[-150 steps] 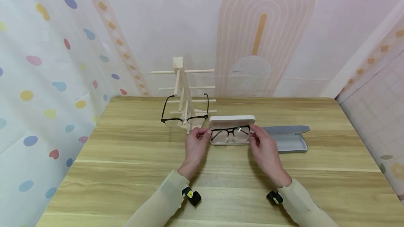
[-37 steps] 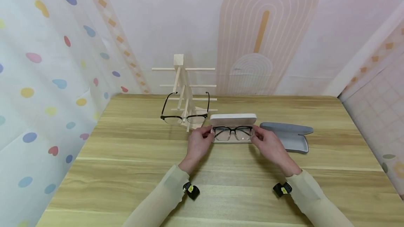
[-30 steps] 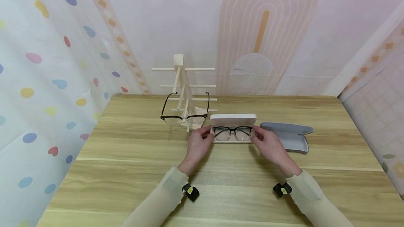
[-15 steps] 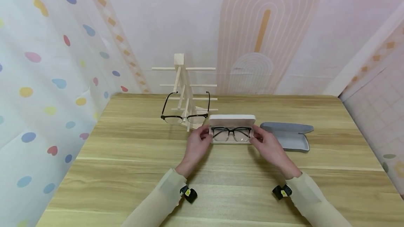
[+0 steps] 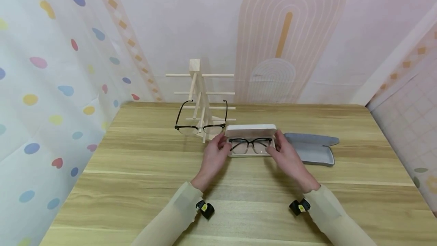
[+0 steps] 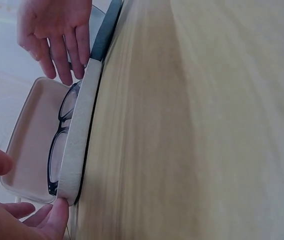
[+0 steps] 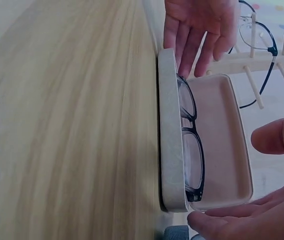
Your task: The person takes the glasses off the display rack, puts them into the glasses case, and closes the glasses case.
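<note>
A white glasses case (image 5: 250, 127) with a pink lining (image 6: 34, 135) stands with its lid up. Black-topped glasses (image 5: 250, 140) lie inside it, lenses toward the person, also visible in the right wrist view as dark-rimmed glasses (image 7: 193, 127). At the case's left end is the left hand (image 5: 212, 159), its thumb by the front corner and its fingers extended along the end. The right hand (image 5: 290, 162) is at the right end, fingers raised beside the lid and thumb near the front edge. Neither hand is curled around the case; exact contact is unclear.
Behind and left stands a wooden rack (image 5: 194, 65) with several pegs, holding other black-topped glasses (image 5: 214, 126). A grey-blue case (image 5: 312, 138) lies open at the right, close to the right hand. Patterned cloth (image 5: 205, 18) hangs behind the wooden table (image 5: 136, 185).
Five seconds ago both hands held the glasses tilted at the case; now they lie level inside, released. Since half a second ago, the right fingers have risen along the lid and its thumb moved left.
</note>
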The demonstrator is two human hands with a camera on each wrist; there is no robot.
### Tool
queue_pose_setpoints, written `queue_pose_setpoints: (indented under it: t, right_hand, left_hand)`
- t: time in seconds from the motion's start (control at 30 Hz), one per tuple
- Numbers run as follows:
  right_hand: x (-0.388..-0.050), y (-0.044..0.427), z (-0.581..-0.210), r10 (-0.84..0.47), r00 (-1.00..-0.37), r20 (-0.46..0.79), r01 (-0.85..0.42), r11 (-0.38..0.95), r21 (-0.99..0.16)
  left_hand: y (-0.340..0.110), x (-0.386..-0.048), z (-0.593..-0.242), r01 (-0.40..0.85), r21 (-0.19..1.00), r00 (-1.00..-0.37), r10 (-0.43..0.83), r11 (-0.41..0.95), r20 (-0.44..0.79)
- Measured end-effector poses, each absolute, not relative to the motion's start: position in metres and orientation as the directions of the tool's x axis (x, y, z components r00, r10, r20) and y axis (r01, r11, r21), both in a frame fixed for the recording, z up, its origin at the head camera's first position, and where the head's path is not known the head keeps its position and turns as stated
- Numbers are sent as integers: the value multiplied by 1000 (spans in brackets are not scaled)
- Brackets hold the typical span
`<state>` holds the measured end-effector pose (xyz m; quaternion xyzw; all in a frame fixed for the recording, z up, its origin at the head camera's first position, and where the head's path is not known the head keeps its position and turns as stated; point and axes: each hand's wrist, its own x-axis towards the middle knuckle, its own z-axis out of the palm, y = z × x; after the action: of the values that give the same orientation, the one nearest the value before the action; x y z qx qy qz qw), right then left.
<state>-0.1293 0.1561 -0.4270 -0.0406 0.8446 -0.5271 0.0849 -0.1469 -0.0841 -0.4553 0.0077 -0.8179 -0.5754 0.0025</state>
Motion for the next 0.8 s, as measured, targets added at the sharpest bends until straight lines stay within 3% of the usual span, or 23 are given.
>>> queue_pose_setpoints:
  t: [0.5, 0.8]
  right_hand:
    - [-137, 157, -431, -137, -986, -100, 52, 316, -947]
    - [-139, 159, -433, -132, -988, -78, 18, 403, -915]
  left_hand:
    - [-82, -151, -449, -24, 930, -1000, -15, 366, -20]
    - [-83, -155, -446, -10, 917, -1000, -5, 398, -9]
